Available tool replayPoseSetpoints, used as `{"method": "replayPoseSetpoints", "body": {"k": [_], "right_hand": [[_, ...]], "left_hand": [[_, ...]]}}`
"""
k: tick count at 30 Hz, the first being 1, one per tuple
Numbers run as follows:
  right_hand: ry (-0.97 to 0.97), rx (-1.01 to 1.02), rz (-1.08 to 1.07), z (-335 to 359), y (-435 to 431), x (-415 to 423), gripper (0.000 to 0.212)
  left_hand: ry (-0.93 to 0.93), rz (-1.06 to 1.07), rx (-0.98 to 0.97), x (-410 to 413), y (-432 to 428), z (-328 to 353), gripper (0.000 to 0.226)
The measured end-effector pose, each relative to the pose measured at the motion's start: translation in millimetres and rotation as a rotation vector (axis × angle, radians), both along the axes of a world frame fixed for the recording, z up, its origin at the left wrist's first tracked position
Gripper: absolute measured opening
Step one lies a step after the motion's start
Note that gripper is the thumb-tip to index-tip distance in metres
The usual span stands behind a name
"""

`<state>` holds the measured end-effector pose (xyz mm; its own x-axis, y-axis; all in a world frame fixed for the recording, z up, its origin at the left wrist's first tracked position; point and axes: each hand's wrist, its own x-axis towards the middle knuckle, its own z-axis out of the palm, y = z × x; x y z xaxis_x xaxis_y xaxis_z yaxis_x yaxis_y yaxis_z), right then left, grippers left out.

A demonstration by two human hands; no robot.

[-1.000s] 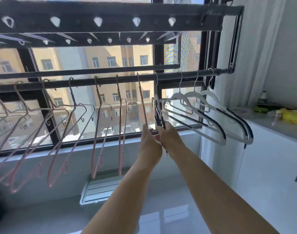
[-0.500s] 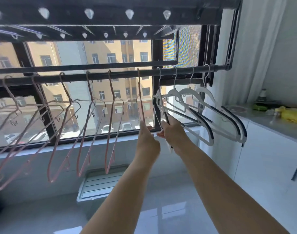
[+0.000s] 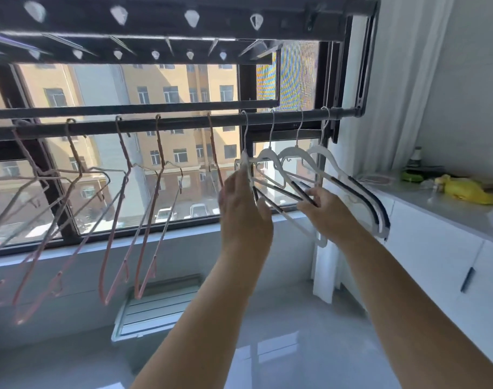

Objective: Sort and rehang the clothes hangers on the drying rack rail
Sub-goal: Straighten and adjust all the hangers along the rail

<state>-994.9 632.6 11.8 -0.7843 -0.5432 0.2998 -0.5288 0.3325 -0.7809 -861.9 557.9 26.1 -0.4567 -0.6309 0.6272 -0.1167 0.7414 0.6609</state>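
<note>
View from the head, toward a window. A dark rail [image 3: 183, 123] crosses the scene from left to right and serves as the reference for all positions.

- Pink hangers [image 3: 124, 148]: thin wire type, hooked along the left and middle stretch of the rail, spaced apart and turned at varied angles.
- White hangers [image 3: 293, 150]: four broader hangers with dark strips on their arms, hooked side by side on the right stretch of the rail, their arms overlapping below it.
- Left hand [image 3: 245, 209]: raised below the rail where the pink group meets the white group, back toward the camera, fingers reaching up to the neck of the leftmost white hanger. Whether its grip closes on that hanger cannot be told, since the hand hides the contact.
- Right hand [image 3: 328, 217]: below the rail's right stretch, grip narrow, fingertips pinching the dark-stripped arm of one of the white hangers.
- Tabletop [image 3: 450, 209]: grey, beyond the rail's right end and lower, on white cabinets [image 3: 436, 262]; a yellow object [image 3: 464, 189] lies on it.
</note>
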Motion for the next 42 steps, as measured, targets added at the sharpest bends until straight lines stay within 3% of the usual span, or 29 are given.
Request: {"method": "replayPoseSetpoints", "body": {"k": [2, 5, 9, 19, 23, 25, 28, 31, 36, 42], "right_hand": [[0.006, -0.121, 0.007, -7, -6, 5, 0.022], [-0.001, -0.239, 0.046, -12, -14, 15, 0.024], [0.043, -0.249, 0.125, -16, -20, 20, 0.035], [0.03, -0.235, 0.149, -15, -24, 20, 0.032], [0.026, -0.065, 0.201, -6, -5, 17, 0.022], [0.126, -0.025, 0.093, 2, 12, 1, 0.046], [0.339, -0.064, -0.19, 12, 37, -27, 0.04], [0.37, 0.089, -0.258, 10, 42, -48, 0.04], [0.428, 0.367, -0.245, -2, 25, -62, 0.043], [0.454, 0.322, -0.253, -9, 16, -64, 0.034]], "left_hand": [[-0.003, -0.123, 0.042, -14, 6, 13, 0.047], [-0.168, -0.219, 0.166, -38, 9, 26, 0.024], [-0.407, -0.265, 0.29, -58, 6, 28, 0.033], [-0.287, -0.262, 0.367, -66, -5, 18, 0.025], [-0.238, -0.279, 0.393, -68, -3, 16, 0.021], [-0.225, -0.283, 0.365, -68, -1, 13, 0.021], [-0.144, -0.228, 0.196, -63, 3, 8, 0.037], [-0.006, -0.094, 0.039, -54, -2, 6, 0.052], [-0.097, -0.075, 0.144, -51, -15, 0, 0.057], [-0.167, -0.1, 0.223, -50, -18, -4, 0.059]]}}
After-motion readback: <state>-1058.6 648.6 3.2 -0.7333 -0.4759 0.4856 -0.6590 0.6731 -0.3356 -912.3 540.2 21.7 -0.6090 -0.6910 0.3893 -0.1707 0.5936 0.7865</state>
